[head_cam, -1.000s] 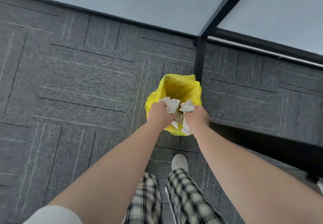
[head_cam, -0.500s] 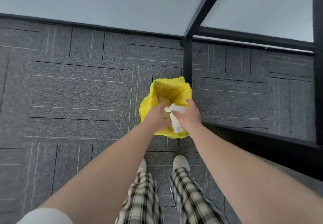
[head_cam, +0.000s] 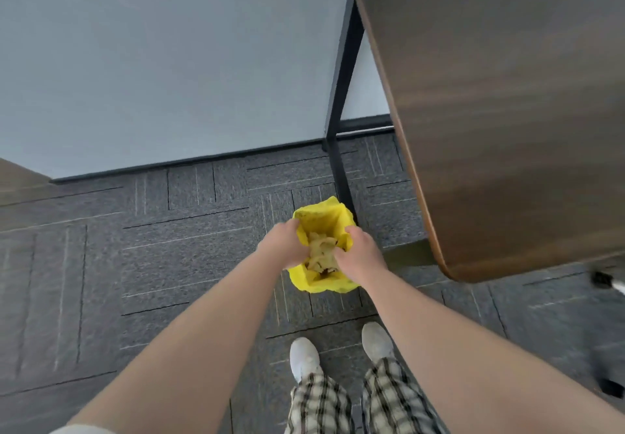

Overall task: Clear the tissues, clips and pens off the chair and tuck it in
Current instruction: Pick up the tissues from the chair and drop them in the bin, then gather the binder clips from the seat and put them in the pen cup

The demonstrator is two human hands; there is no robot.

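Observation:
A small bin with a yellow liner (head_cam: pixel 321 286) stands on the carpet beside the desk leg. A wad of crumpled tissues (head_cam: pixel 321 251) lies inside it, tinted yellow by the liner. My left hand (head_cam: pixel 282 244) is at the bin's left rim and my right hand (head_cam: pixel 360 252) at its right rim. The fingers of both reach down into the opening and touch the wad. Whether they still grip it is hidden. The chair seat, the clips and the pens are out of view.
A brown wooden desk top (head_cam: pixel 507 112) overhangs on the right, carried by a black metal leg (head_cam: pixel 341 112) just behind the bin. A black and white part (head_cam: pixel 607 281) shows at the right edge. Grey carpet tiles (head_cam: pixel 152 264) and a pale wall (head_cam: pixel 169 61) fill the left.
The white tissues held above the rim have gone down into the bin with my fingers. My head has lifted, bringing the desk top and more wall into view.

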